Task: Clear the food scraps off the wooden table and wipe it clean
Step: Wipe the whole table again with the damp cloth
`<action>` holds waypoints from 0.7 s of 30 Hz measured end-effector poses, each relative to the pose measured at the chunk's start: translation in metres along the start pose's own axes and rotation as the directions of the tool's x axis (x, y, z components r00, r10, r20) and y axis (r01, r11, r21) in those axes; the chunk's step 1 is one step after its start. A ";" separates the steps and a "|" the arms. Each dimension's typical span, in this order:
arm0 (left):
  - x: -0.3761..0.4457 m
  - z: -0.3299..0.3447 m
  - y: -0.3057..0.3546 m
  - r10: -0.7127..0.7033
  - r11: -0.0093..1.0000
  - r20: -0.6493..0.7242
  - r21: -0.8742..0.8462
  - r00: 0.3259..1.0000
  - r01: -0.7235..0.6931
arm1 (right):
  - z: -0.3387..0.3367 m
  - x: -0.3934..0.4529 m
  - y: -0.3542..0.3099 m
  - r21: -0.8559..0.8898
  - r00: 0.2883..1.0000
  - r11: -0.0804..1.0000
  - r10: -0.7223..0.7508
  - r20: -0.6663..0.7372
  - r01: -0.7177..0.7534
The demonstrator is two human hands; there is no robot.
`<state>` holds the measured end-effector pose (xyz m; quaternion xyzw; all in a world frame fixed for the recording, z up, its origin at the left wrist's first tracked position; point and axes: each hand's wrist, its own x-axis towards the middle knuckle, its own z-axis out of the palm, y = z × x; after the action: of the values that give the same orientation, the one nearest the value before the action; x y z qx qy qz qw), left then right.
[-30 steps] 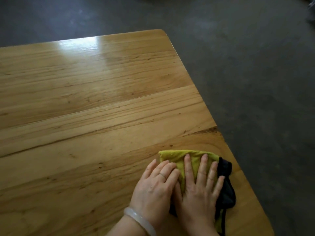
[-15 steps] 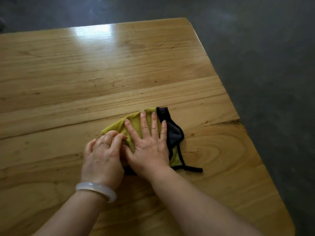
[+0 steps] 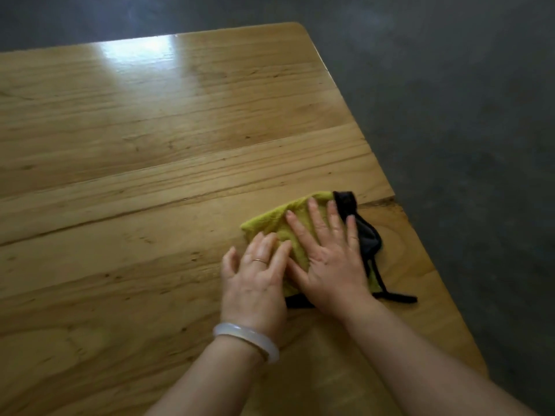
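Observation:
A yellow-green cloth (image 3: 271,219) with a black edge and a trailing black strap lies flat on the wooden table (image 3: 150,163), near its right edge. My right hand (image 3: 329,258) presses on the cloth with straight, spread fingers. Beside it my left hand (image 3: 255,280), with a ring and a pale bangle on the wrist, lies flat with its fingertips on the cloth's left part. No food scraps show on the wood.
The table's right edge (image 3: 420,241) runs diagonally close to the cloth, with its far corner rounded. Grey floor (image 3: 465,115) lies beyond it. A bright glare sits on the far part of the tabletop.
Both hands slid the cloth from the near right corner away across the table and then back rightward toward the edge. The view shifted along with them.

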<state>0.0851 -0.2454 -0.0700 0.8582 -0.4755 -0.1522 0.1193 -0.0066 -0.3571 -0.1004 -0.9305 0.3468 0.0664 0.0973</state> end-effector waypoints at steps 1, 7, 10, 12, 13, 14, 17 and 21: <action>0.002 -0.001 0.007 0.029 0.999 0.047 -0.025 0.998 -0.028 | 0.000 -0.007 0.006 -0.005 0.999 0.999 0.052 0.000 -0.052; 0.005 -0.010 0.010 0.164 0.986 0.228 -0.024 0.960 -0.163 | 0.004 -0.024 0.002 0.003 0.968 0.968 0.252 0.005 -0.252; 0.008 -0.016 -0.010 0.181 0.982 0.213 0.023 0.960 -0.190 | 0.005 -0.014 -0.020 -0.007 0.955 0.956 0.294 0.027 -0.294; 0.011 -0.023 -0.029 0.155 0.984 0.190 0.060 0.969 -0.170 | 0.003 -0.001 -0.042 -0.011 0.959 0.960 0.278 0.045 -0.278; 0.012 -0.026 -0.038 0.132 0.986 0.179 0.078 0.975 -0.148 | 0.001 0.005 -0.052 -0.012 0.963 0.965 0.263 0.054 -0.263; 0.013 -0.031 -0.051 0.105 0.989 0.165 0.089 0.981 -0.121 | 0.001 0.014 -0.067 -0.014 0.970 0.971 0.238 0.059 -0.237; 0.013 -0.046 -0.091 0.023 0.993 0.126 0.112 0.992 -0.037 | 0.000 0.040 -0.110 -0.006 0.987 0.988 0.156 0.050 -0.156; 0.005 -0.071 -0.154 -0.099 0.982 0.070 0.168 0.993 0.086 | 0.004 0.069 -0.178 -0.008 0.998 1.000 0.026 0.062 -0.025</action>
<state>0.2340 -0.1657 -0.0590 0.8797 -0.4504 -0.1511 0.0219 0.1621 -0.2679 -0.0931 -0.9238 0.3554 0.0975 0.1038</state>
